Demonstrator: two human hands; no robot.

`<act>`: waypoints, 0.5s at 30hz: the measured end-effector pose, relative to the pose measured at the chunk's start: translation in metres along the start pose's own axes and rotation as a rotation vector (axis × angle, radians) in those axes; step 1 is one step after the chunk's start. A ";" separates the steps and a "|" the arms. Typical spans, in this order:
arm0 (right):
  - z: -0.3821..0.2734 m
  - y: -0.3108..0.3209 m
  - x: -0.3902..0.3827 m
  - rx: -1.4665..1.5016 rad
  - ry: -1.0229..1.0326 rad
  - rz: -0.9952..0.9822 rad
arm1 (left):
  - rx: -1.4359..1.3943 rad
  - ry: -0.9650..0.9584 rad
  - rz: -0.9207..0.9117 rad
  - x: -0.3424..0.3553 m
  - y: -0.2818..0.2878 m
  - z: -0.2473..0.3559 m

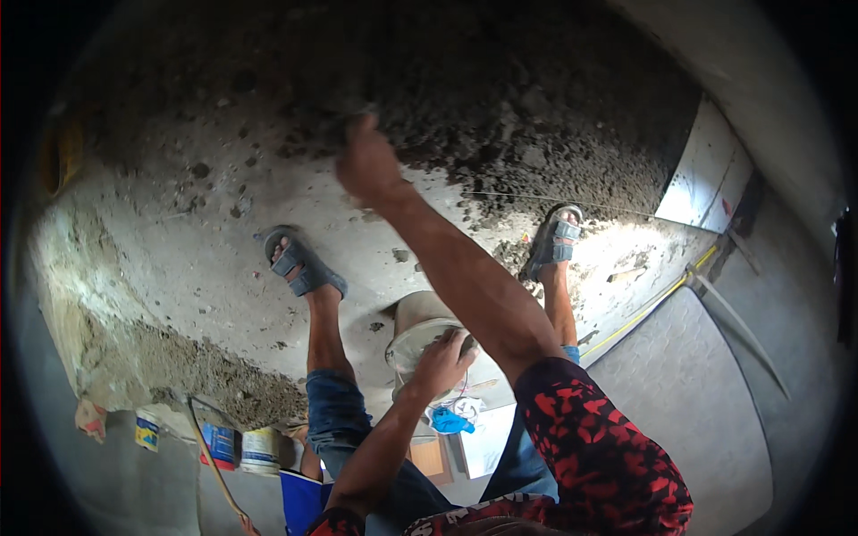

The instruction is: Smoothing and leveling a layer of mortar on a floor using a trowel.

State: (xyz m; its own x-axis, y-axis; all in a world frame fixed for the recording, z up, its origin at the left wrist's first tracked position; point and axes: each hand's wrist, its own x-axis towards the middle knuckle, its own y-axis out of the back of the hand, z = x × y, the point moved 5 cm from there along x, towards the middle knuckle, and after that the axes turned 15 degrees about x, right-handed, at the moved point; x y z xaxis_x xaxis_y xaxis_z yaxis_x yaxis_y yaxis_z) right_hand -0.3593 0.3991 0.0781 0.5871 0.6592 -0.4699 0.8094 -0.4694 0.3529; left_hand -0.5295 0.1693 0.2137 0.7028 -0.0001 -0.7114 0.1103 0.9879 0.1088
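Eleven o'clock: on my feed, the right hand (369, 167) is curled, what it holds I cannot tell | six o'clock: the grey bucket (424, 308); the left hand (439, 364) overlaps its rim, grip unclear | one o'clock: dark, clumpy material (554, 143)

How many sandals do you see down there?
2. The left sandal is ahead and left of the bucket; the right sandal is beside the dark lumpy mix. Any others may be hidden.
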 end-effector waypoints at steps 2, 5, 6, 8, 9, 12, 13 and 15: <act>-0.015 0.014 0.010 -0.092 0.024 -0.006 | 0.053 0.094 -0.092 0.002 -0.006 -0.005; -0.055 0.039 0.019 -0.135 0.046 -0.281 | 0.104 0.057 -0.022 -0.002 -0.008 -0.019; -0.043 0.058 0.017 -0.141 0.096 -0.228 | 0.100 0.009 0.039 -0.001 -0.005 -0.016; -0.020 0.106 -0.001 -0.174 0.009 -0.151 | 0.099 0.044 0.012 -0.004 -0.001 -0.024; 0.003 0.148 -0.008 -0.219 0.032 -0.060 | 0.077 0.072 -0.026 0.000 0.006 -0.014; 0.070 0.264 -0.031 0.076 -0.238 0.233 | 0.017 0.092 -0.064 0.003 0.016 -0.006; 0.084 0.297 -0.033 0.017 -0.130 0.364 | 0.003 0.076 -0.074 0.003 0.020 0.002; 0.124 0.311 -0.027 0.385 -0.338 0.343 | 0.025 0.070 -0.095 0.000 0.020 0.002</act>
State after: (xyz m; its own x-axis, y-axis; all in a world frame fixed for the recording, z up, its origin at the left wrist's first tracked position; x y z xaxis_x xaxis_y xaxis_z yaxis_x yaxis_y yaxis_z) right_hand -0.1222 0.1626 0.1000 0.7351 0.2404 -0.6340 0.4834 -0.8414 0.2415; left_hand -0.5261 0.1885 0.2176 0.6378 -0.0822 -0.7658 0.1924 0.9798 0.0550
